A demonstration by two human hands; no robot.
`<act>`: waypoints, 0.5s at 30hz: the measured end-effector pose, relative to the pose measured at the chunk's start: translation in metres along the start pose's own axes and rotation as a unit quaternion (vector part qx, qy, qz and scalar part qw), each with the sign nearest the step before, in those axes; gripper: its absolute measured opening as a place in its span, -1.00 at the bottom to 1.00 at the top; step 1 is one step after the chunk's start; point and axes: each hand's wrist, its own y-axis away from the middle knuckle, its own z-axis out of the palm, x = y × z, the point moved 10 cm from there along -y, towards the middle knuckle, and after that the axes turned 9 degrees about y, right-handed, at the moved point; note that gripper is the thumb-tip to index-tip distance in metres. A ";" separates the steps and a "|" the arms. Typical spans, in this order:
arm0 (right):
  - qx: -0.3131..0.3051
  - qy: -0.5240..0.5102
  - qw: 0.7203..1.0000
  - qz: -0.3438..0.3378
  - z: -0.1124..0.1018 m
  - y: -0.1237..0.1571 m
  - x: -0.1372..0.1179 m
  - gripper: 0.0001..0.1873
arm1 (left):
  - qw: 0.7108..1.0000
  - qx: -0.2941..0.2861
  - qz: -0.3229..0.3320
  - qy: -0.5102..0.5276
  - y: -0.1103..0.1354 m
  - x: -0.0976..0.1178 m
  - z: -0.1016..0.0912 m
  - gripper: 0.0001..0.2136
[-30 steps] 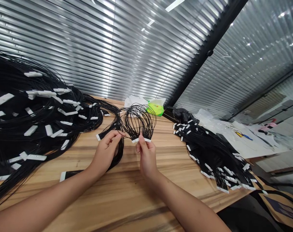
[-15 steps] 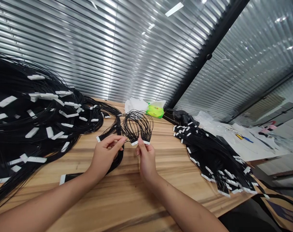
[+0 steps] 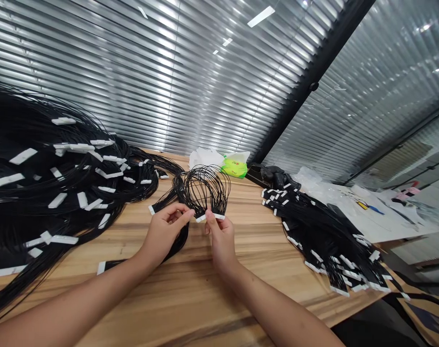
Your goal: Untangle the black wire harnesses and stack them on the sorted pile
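Note:
My right hand (image 3: pixel 222 238) pinches a white strip connector (image 3: pixel 220 217) between thumb and fingers, with its thumb over the middle of the strip. Many thin black wires (image 3: pixel 208 185) rise from the connector and loop back in a round arch. Close by its left end, my left hand (image 3: pixel 167 229) is closed in a pinch on what looks like a thin black wire; the fingertips hide most of it. Behind the left hand, another white connector (image 3: pixel 152 209) ends part of the same wire bundle. A further white end (image 3: pixel 101 267) lies beside my left forearm.
A large heap of black wires (image 3: pixel 75 176) with white connectors fills the left side. On the right lies a second pile (image 3: pixel 313 226). A green tissue pack (image 3: pixel 235 166) stands at the back of the wooden table (image 3: pixel 255 250), before slatted blinds. Yellow-and-blue pliers (image 3: pixel 369 207) lie far right.
My left fingertips have come a little closer to the connector's left end. My right hand keeps its pinch. The whole view has shifted slightly, so things appear farther right.

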 end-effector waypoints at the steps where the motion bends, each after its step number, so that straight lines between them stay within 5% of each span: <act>1: -0.005 -0.001 1.000 0.001 0.001 0.000 0.000 -0.61 | 1.000 -0.004 0.000 0.005 0.000 0.000 0.001 -0.78; 6: -0.011 -0.070 0.996 0.046 0.002 -0.003 0.009 -0.60 | 0.994 -0.010 0.010 0.107 -0.002 -0.001 -0.001 -0.84; 11: 0.003 -0.212 0.970 0.122 0.003 -0.011 0.018 -0.54 | 0.981 0.117 -0.030 0.155 -0.013 -0.023 -0.032 -0.83; 15: -0.024 -0.317 0.935 0.157 0.012 -0.010 0.016 -0.61 | 0.993 0.076 -0.018 0.092 -0.017 -0.021 -0.024 -0.84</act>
